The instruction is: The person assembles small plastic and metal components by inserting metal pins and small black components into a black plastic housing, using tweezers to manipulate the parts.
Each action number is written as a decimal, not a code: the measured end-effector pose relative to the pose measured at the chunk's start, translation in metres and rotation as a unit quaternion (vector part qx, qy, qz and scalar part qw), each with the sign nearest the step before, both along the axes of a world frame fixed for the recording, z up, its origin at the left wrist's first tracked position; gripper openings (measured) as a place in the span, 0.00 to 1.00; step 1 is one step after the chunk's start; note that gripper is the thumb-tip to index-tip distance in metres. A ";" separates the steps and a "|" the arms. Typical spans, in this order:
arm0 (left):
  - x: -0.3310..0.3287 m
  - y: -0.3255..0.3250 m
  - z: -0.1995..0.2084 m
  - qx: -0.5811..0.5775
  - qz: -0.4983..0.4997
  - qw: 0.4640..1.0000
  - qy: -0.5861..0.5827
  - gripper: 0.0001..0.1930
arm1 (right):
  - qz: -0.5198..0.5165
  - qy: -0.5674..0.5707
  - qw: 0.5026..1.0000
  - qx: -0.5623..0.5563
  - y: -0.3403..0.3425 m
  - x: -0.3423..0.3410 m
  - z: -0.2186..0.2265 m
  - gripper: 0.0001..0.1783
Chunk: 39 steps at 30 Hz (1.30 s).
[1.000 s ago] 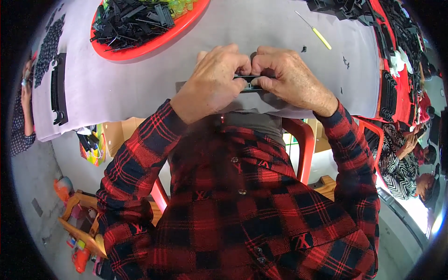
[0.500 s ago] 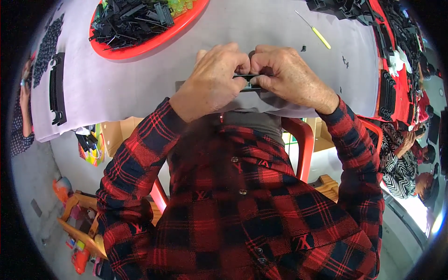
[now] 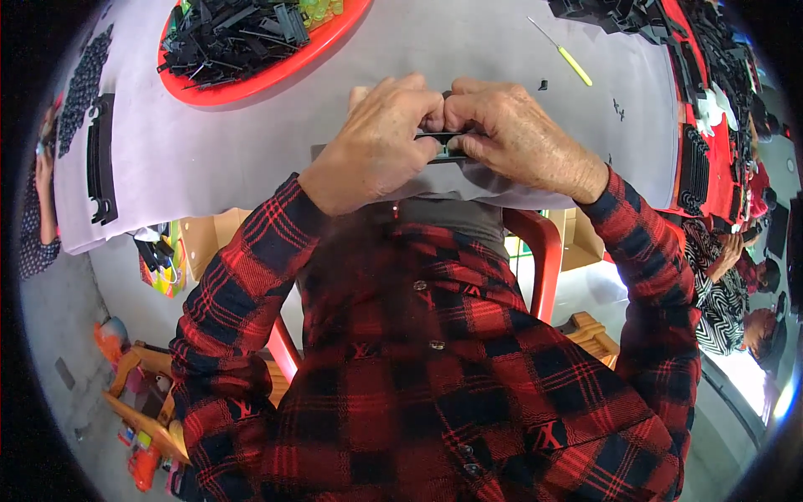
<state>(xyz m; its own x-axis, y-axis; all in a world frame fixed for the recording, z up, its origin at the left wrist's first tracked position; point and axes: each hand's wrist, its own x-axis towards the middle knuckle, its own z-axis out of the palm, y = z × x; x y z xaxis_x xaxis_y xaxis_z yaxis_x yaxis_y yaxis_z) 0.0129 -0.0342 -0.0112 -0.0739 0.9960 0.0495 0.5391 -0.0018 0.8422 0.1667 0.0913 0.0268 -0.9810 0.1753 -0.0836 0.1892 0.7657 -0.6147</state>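
Observation:
Both hands meet over a long black plastic part (image 3: 443,156) near the table's front edge. My left hand (image 3: 378,142) is closed on its left portion, thumb pressed along the near side. Closely facing it, my right hand (image 3: 514,134) grips the part with thumb and bent fingers. The thumb tips almost touch at a small pale spot in the middle of the part. Most of the part is hidden under the hands, so its full shape cannot be made out.
A red tray (image 3: 242,94) heaped with black plastic pieces and some yellow-green ones stands at the far left. A yellow-handled screwdriver (image 3: 574,65) lies far right, near a tiny black piece (image 3: 543,84). Black slatted parts (image 3: 102,159) lie at the left edge; stacks (image 3: 693,171) stand at right.
My right forearm and elbow have shifted slightly outward to the right. Both hands keep their grip on the black part, with only slight finger movement.

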 end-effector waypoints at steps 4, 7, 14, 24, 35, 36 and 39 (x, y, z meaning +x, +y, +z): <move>-0.001 -0.001 -0.001 -0.015 -0.010 1.000 0.000 0.07 | 0.002 0.012 1.000 -0.015 -0.001 -0.001 0.000 0.09; 0.000 -0.001 0.002 -0.049 -0.022 0.999 -0.005 0.06 | 0.006 0.018 1.000 0.009 -0.003 0.002 0.001 0.09; -0.002 -0.001 0.002 -0.056 -0.034 0.998 0.017 0.07 | 0.014 0.035 0.998 0.059 -0.007 0.000 -0.003 0.10; -0.002 0.003 -0.007 -0.007 -0.023 0.999 0.024 0.10 | 0.014 -0.010 0.998 0.057 -0.005 -0.004 0.000 0.11; -0.001 0.004 -0.006 -0.030 -0.030 0.998 0.050 0.10 | 0.004 -0.006 1.000 -0.001 -0.001 -0.007 -0.001 0.12; -0.002 0.005 -0.006 -0.029 -0.029 0.998 0.052 0.10 | -0.004 -0.001 1.000 -0.013 0.000 -0.006 -0.003 0.12; -0.001 0.005 0.004 -0.071 -0.030 0.995 0.062 0.10 | -0.005 0.020 1.000 -0.022 0.000 -0.001 -0.008 0.11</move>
<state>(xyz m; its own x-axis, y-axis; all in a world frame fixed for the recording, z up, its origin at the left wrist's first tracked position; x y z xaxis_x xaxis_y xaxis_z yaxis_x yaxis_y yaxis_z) 0.0119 -0.0294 -0.0074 -0.0158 0.9960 -0.0880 0.6412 0.0776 0.7635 0.1656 0.0917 0.0188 -0.9818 0.1826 -0.0518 0.1714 0.7356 -0.6553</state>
